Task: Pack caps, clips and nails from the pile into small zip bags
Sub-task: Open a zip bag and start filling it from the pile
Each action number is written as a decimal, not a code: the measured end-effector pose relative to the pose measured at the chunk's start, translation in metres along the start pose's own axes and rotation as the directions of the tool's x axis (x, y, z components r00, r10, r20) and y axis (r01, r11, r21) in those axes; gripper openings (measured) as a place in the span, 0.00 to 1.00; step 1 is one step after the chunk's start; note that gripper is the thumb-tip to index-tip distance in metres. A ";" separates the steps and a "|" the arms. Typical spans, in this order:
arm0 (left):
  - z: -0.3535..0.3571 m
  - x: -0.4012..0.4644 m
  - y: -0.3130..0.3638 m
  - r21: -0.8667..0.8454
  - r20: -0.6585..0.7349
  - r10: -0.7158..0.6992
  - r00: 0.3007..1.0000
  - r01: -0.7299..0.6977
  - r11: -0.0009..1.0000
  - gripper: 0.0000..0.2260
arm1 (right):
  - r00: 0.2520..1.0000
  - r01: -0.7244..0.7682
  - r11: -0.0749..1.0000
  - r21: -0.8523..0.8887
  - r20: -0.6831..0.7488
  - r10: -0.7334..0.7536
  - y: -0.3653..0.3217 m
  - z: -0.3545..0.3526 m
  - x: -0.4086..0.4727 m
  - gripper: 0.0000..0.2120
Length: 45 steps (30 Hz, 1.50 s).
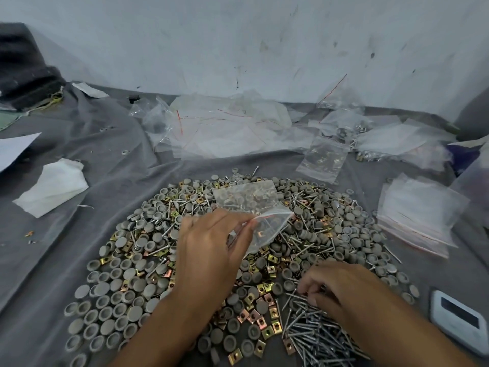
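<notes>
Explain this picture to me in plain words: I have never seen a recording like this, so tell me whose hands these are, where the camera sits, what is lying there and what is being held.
There is no machine here. A person wears one camera on the head, looking forward and down, so both forearms come in from the bottom edge. The left hand pinches a small clear zip bag with a red strip at its mouth, holding it above the pile. The right hand has its fingers curled down into a heap of silvery nails; whether it has already caught one I cannot tell. The pile lies on a grey cloth and mixes round grey caps with small brass-coloured square clips. Further back lie loose empty bags and a few filled ones; a neat stack of bags sits at the right.
</notes>
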<state>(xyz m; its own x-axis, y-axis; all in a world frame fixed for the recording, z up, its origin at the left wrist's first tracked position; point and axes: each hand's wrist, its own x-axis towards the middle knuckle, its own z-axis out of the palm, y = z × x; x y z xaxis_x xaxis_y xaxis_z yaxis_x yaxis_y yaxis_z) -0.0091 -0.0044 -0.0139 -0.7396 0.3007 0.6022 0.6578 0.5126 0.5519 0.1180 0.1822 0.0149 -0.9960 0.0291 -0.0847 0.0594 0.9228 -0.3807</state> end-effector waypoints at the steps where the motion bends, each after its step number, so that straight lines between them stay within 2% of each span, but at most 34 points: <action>1: 0.000 0.000 0.000 0.000 0.001 0.000 1.000 0.000 1.000 0.14 | 1.000 0.006 1.000 0.001 -0.004 -0.006 -0.001 -0.002 0.001 0.05; 5: -0.001 0.000 -0.001 -0.001 0.006 0.002 1.000 -0.002 1.000 0.14 | 0.983 0.012 0.980 0.197 -0.184 0.025 -0.004 -0.016 0.001 0.07; 7: 0.000 -0.001 -0.001 -0.001 0.008 0.001 1.000 -0.001 1.000 0.14 | 0.970 0.046 0.969 0.242 -0.243 0.015 -0.004 -0.020 0.001 0.07; 10: 0.000 -0.001 -0.002 0.003 0.016 -0.004 1.000 0.004 1.000 0.15 | 0.913 0.177 0.918 0.354 -0.408 -0.018 -0.009 -0.020 0.004 0.05; 12: 0.000 -0.001 -0.002 0.001 0.019 0.001 1.000 -0.001 1.000 0.14 | 0.853 0.301 0.812 0.500 -0.522 0.004 -0.019 -0.019 0.011 0.06; 13: 0.000 -0.001 -0.001 0.002 0.021 0.009 1.000 -0.009 1.000 0.13 | 0.819 0.359 0.781 0.511 -0.574 -0.001 -0.024 -0.016 0.015 0.07; 16: 0.001 0.000 0.001 0.004 0.024 0.033 0.999 -0.033 0.999 0.13 | 0.689 0.430 0.846 0.315 -0.720 -0.082 -0.035 -0.007 0.032 0.09; 19: 0.001 0.000 0.001 -0.004 0.021 0.034 0.999 -0.034 0.999 0.13 | 0.625 0.373 0.924 0.080 -0.758 -0.186 -0.036 0.003 0.047 0.06; 21: 0.001 -0.001 0.000 -0.014 0.019 0.034 0.999 -0.034 0.999 0.12 | 0.647 0.303 0.951 -0.053 -0.722 -0.247 -0.033 0.007 0.052 0.06; 22: 0.000 0.000 0.001 -0.014 0.019 0.034 0.999 -0.034 0.999 0.12 | 0.665 0.281 0.958 -0.059 -0.708 -0.238 -0.032 0.008 0.053 0.06; 25: 0.000 0.000 0.002 0.000 0.023 0.028 0.999 -0.028 1.000 0.12 | 0.710 0.253 0.962 0.102 -0.696 -0.113 -0.028 0.007 0.042 0.07; 27: 0.000 0.000 0.002 0.007 0.028 0.023 0.999 -0.023 1.000 0.11 | 0.769 0.210 0.959 0.191 -0.638 -0.042 -0.021 0.004 0.026 0.09; 29: -0.001 0.000 0.001 0.006 0.028 0.020 0.999 -0.020 1.000 0.12 | 0.902 0.068 0.976 0.208 -0.430 0.029 -0.010 0.002 0.009 0.07; 30: -0.001 0.000 0.001 0.006 0.028 0.019 0.999 -0.019 1.000 0.12 | 0.957 -0.007 0.990 0.143 -0.288 0.048 -0.005 0.003 0.002 0.07; 32: -0.001 0.000 0.001 0.008 0.025 0.021 0.999 -0.022 1.000 0.13 | 0.995 -0.070 0.997 -0.030 -0.078 0.068 0.002 0.005 -0.008 0.08; 33: -0.001 0.001 0.001 0.008 0.025 0.023 0.999 -0.023 1.000 0.13 | 0.996 -0.081 0.996 -0.040 -0.045 0.079 0.002 0.006 -0.009 0.07; 40: 0.000 -0.001 0.002 0.005 0.024 0.018 1.000 -0.018 1.000 0.14 | 0.992 -0.113 0.993 0.039 -0.056 0.115 0.001 0.000 -0.007 0.04; 42: 0.000 0.000 0.001 -0.006 0.014 0.027 1.000 -0.027 1.000 0.13 | 0.982 -0.118 0.986 0.116 -0.136 0.133 -0.001 -0.004 -0.007 0.03; 45: 0.001 0.000 0.001 -0.021 0.004 0.033 0.999 -0.033 0.999 0.13 | 0.936 0.052 0.965 0.258 -0.349 0.042 -0.009 -0.009 -0.001 0.03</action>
<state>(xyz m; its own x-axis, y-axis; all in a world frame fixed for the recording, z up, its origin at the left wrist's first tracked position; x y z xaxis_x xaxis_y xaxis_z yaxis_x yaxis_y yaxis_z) -0.0081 -0.0028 -0.0139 -0.7178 0.3207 0.6180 0.6848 0.4856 0.5434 0.1179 0.1775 0.0265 -0.9533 0.2004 0.2258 0.0224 0.7928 -0.6091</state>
